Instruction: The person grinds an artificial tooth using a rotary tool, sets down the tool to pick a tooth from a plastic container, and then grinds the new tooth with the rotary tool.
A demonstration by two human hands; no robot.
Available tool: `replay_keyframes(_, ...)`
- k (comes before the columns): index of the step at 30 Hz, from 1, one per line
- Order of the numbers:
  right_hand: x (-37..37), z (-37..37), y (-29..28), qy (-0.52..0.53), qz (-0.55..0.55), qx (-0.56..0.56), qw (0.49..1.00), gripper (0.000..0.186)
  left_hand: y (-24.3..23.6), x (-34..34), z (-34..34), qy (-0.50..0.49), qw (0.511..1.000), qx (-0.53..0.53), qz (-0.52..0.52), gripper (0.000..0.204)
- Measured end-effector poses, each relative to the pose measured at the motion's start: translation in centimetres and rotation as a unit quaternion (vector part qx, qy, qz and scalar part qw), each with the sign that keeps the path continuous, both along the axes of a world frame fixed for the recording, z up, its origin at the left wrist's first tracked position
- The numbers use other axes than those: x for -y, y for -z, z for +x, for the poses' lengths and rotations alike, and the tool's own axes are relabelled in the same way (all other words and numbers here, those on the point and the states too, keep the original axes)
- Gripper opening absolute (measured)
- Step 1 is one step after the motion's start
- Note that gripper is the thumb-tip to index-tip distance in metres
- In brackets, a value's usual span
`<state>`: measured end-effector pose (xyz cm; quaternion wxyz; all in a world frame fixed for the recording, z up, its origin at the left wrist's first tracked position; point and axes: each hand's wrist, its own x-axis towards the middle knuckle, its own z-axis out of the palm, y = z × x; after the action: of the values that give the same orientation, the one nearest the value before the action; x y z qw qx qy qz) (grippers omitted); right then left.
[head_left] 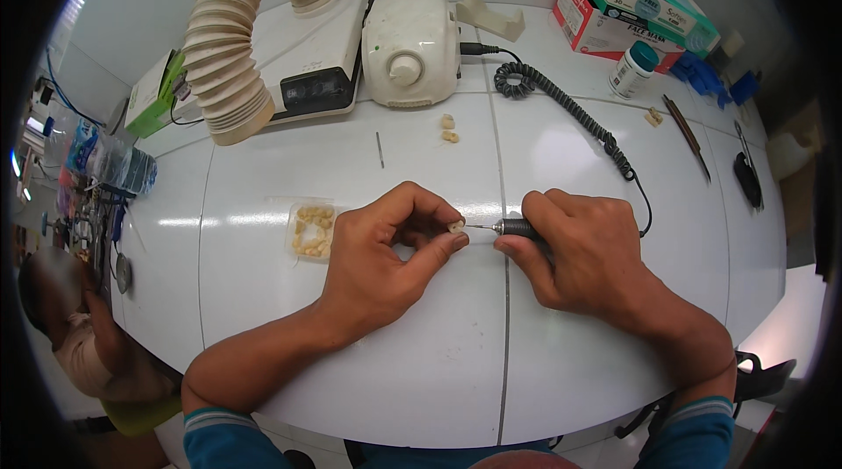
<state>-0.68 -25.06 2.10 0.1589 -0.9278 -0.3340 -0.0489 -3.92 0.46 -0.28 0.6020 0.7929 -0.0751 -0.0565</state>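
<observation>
Near the middle of the white tiled table, my left hand [386, 263] is closed in a pinch on a small cream tooth-shaped piece [455, 226] between thumb and fingers. My right hand [574, 254] grips a dark rotary handpiece [517, 229], whose thin metal tip reaches to the piece, at or very near it. A coiled black cord [570, 112] runs from the handpiece to a white control unit [410, 57]. Just left of my left hand is a clear container [310, 228] of several cream pieces. More small pieces [449, 136] lie beyond my hands, with a thin metal rod [380, 150].
A white machine [316, 39] with ribbed hose [219, 74], stacked boxes [631, 8], a white bottle [631, 70], hand tools [686, 136] and plastic water bottles [123, 166] line the table's back and sides. Another person [92, 337] sits beyond the table's left edge.
</observation>
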Motion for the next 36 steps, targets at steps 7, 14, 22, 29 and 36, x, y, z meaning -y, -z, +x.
replay_keyframes(7, -0.1, -0.1, 0.0, -0.012, -0.001, 0.008, 1.000, 0.044, 0.0, 0.0, -0.1, 0.006, 1.000, 0.000, 0.009, 0.020)
replay_keyframes(14, 0.0, -0.1, 0.1, -0.013, -0.012, 0.018, 1.000, 0.045, 0.0, 0.0, 0.0, 0.014, 1.000, -0.003, -0.003, 0.020)
replay_keyframes(22, -0.1, -0.1, 0.2, -0.011, -0.017, 0.015, 1.000, 0.045, 0.8, 0.2, 0.0, -0.015, 0.999, 0.049, -0.010, 0.020)
replay_keyframes(29, -0.1, -0.1, 0.2, -0.008, -0.022, 0.008, 1.000, 0.046, -0.1, 0.2, -0.1, -0.003, 1.000, -0.009, 0.001, 0.021)
replay_keyframes(36, 0.0, -0.2, 0.3, -0.010, -0.020, 0.025, 0.999, 0.043, -0.2, 0.3, -0.1, 0.002, 1.000, 0.005, 0.014, 0.020)
